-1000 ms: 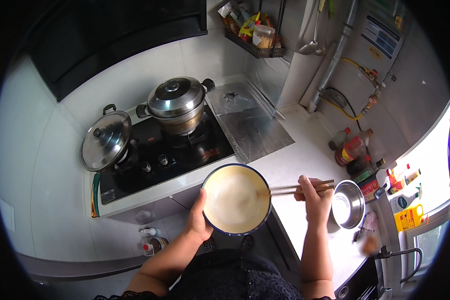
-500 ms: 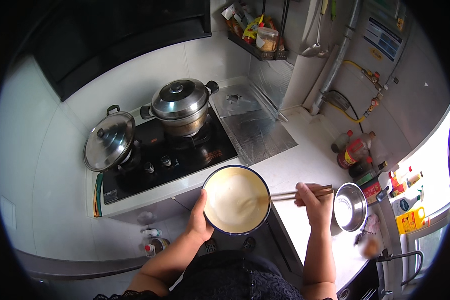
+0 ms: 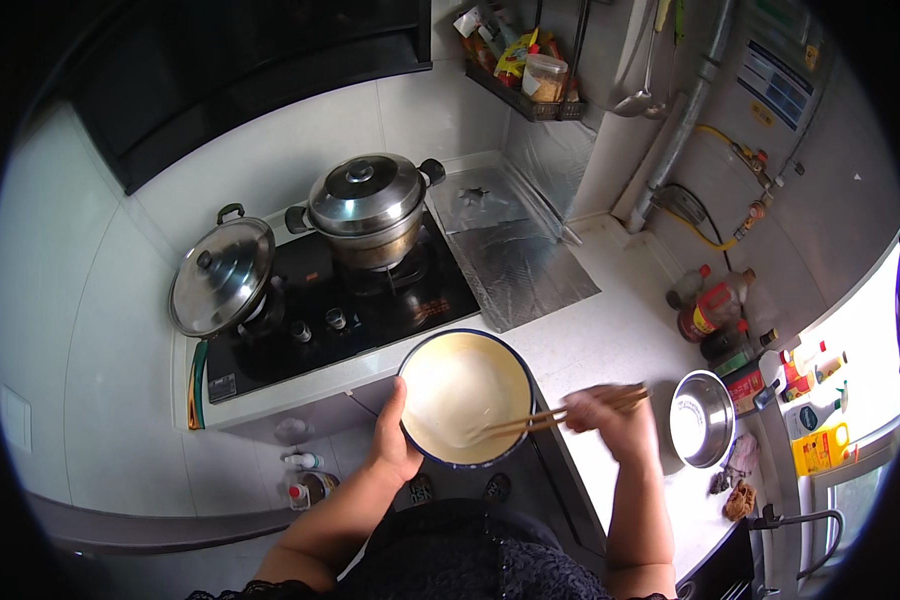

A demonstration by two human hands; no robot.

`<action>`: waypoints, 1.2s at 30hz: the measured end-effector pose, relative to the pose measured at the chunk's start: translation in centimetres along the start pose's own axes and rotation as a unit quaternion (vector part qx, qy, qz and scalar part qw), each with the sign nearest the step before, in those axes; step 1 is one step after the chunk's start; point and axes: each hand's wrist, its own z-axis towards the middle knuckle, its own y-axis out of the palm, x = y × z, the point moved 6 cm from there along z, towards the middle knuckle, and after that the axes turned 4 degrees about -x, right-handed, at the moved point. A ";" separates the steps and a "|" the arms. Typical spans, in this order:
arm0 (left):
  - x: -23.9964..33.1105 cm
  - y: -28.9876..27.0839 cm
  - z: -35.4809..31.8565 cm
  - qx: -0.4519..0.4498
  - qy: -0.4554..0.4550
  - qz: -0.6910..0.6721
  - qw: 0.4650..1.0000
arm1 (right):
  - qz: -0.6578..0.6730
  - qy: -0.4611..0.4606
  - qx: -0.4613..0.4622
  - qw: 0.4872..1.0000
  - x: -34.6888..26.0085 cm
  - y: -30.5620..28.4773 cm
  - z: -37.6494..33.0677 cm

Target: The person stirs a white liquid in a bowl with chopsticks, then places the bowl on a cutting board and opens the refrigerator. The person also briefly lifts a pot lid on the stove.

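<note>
A cream bowl with a dark blue rim (image 3: 467, 463) is held in the air before me, just off the counter's front edge. My left hand (image 3: 395, 440) grips its left side, thumb at the rim. Inside is a smooth, pale, creamy batter-like mixture (image 3: 455, 390). My right hand (image 3: 615, 418), a little blurred, is closed round a pair of wooden chopsticks (image 3: 540, 421). Their tips reach over the bowl's right rim and dip into the mixture.
A steel basin (image 3: 701, 420) stands on the white counter right of my right hand. On the black gas stove (image 3: 370, 310) are a lidded steel pot (image 3: 365, 215) and a lidded pan (image 3: 222, 280). Bottles (image 3: 715, 305) line the right wall; more bottles (image 3: 313, 490) stand on the floor.
The chopsticks have swung from level to slanting down leftward, their tips now further into the bowl. My right hand has shifted slightly left and down; the bowl has drifted slightly left.
</note>
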 end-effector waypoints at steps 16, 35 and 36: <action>-0.7 1.1 0.6 -0.063 -0.061 -0.023 0.996 | -0.028 -0.175 -0.136 0.975 -2.9 3.4 -1.3; -0.8 1.0 1.2 -0.076 -0.102 -0.044 0.991 | -0.149 -0.388 -0.127 0.901 -4.9 6.3 -3.3; -0.9 1.1 1.1 -0.070 -0.103 -0.039 0.991 | -0.184 -0.419 -0.080 0.885 -4.9 6.6 -3.5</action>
